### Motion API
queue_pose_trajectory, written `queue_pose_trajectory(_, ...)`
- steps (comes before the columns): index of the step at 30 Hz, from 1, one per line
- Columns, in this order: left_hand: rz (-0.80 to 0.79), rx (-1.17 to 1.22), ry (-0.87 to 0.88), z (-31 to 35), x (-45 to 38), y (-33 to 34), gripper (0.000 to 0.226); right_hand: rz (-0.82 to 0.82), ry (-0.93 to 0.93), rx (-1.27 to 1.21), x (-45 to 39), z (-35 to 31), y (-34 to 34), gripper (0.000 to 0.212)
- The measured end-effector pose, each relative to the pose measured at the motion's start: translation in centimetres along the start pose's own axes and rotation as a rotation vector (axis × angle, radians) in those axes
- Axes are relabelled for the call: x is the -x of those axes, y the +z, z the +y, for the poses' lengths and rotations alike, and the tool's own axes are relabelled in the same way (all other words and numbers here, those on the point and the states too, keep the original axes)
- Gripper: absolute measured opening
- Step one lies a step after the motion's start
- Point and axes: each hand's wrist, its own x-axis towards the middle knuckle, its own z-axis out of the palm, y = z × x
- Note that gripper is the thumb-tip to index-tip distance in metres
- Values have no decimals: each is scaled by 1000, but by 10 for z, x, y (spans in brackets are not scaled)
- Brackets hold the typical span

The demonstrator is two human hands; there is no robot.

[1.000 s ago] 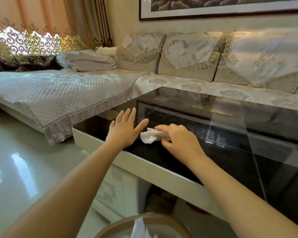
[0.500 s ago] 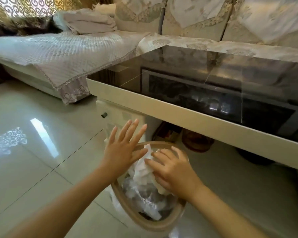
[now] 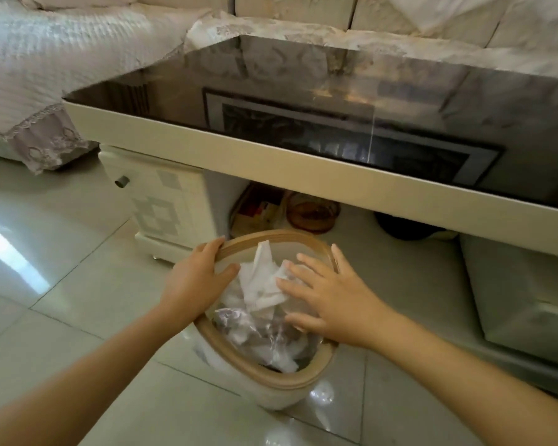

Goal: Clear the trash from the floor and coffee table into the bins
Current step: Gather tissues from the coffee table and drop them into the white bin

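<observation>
Tissue (image 3: 264,284) crumpled, perhaps upright, bin (image 3: 281,379), right hand (image 3: 332,296) flat

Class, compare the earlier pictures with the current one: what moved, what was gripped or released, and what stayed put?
The tissue went from the coffee table into the bin. The right hand released it; the left hand now grips the bin's rim. Table and bin stayed put.
</observation>
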Motion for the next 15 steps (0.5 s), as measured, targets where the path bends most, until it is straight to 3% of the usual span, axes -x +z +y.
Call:
queue_pose_trajectory(7, -64, 150, 90, 69, 35, 36, 69, 19, 83, 32, 83, 30, 9, 55)
queue_pose_trajectory(15, -436, 641, -32, 149, 68, 85, 89, 110, 314, -52, 171, 55, 24, 43)
